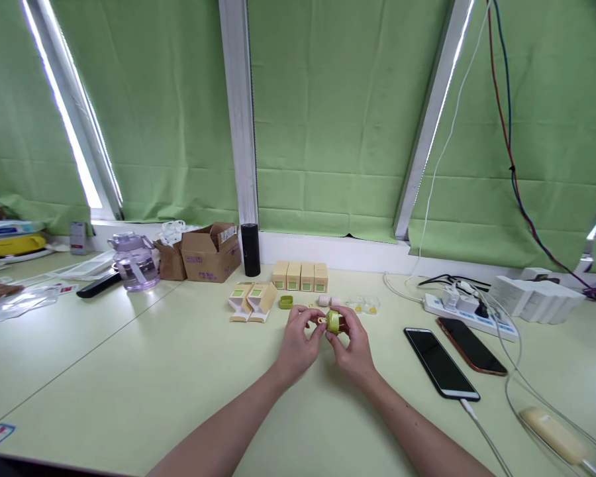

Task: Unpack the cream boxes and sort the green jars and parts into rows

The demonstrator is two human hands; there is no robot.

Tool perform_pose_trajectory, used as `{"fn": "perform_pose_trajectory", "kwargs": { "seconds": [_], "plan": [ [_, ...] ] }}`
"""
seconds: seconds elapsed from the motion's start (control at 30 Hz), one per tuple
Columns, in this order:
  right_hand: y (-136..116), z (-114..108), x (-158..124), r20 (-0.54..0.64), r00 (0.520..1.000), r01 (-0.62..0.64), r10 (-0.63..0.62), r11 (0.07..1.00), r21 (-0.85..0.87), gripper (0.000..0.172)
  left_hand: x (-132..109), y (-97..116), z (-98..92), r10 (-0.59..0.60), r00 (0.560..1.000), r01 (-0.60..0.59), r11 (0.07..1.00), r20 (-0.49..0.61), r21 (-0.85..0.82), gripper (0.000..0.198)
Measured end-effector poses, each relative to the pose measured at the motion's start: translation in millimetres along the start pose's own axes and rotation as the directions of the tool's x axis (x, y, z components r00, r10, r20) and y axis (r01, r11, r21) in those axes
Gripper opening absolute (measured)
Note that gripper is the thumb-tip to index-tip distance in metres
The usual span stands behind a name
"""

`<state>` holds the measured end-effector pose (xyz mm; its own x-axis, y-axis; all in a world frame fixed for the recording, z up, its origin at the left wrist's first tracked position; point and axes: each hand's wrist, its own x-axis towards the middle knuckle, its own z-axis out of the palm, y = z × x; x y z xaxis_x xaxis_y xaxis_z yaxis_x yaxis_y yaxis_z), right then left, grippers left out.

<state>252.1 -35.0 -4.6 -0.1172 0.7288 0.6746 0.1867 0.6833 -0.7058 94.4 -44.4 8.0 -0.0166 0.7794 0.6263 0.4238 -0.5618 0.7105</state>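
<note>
Both grips are bare hands, met just above the tabletop [129, 371] around a small green round case [333, 322]. The step in hand looks like fine fingertip work on that case, a fitting or a prising at its edge. The right grip [356, 349] is closed round the case from the right and from behind, thumb and fingers curled in and no gap showing. The left grip [297, 346] is pinched nearly shut on a pale yellow piece [322, 320] at the case's left edge; I cannot tell whether that piece is part of the case or loose. Any further move, by my judgement, calls for a steady right hold and a small, exact pinch on the left. Just beyond the left grip lies a green lid [286, 302], with a row of small boxes [300, 276] further beyond. Well to the right of the right grip lies a black phone [440, 362].
</note>
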Motion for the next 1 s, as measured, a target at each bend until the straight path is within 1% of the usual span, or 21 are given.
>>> {"fn": "perform_pose_trajectory", "kwargs": {
  "seconds": [0.23, 0.53, 0.77, 1.0],
  "plan": [
    [-1.6, -0.7, 0.6, 0.01, 1.0, -0.028, 0.027, 0.997, 0.066, 0.045, 1.2, -1.7, -0.3, 0.025, 0.999, -0.025, 0.999, -0.021, 0.029, 0.013],
    [3.4, 0.4, -1.5, 0.041, 0.999, -0.035, 0.03, 0.991, 0.132, 0.047, 2.4, 0.9, -1.8, 0.02, 0.999, -0.019, 1.0, -0.047, 0.021, 0.007],
    [6.6, 0.9, -2.4, 0.076, 0.994, -0.09, 0.076, 0.975, 0.202, 0.044, 2.6, 0.1, -2.5, -0.045, 0.999, 0.045, 0.999, 0.002, -0.023, 0.007],
    [4.3, 1.1, -2.3, 0.076, 0.993, -0.105, 0.09, 0.971, 0.215, 0.043, 2.2, -1.2, -2.2, -0.071, 0.997, 0.073, 0.994, 0.027, -0.08, 0.008]
  ]
}}
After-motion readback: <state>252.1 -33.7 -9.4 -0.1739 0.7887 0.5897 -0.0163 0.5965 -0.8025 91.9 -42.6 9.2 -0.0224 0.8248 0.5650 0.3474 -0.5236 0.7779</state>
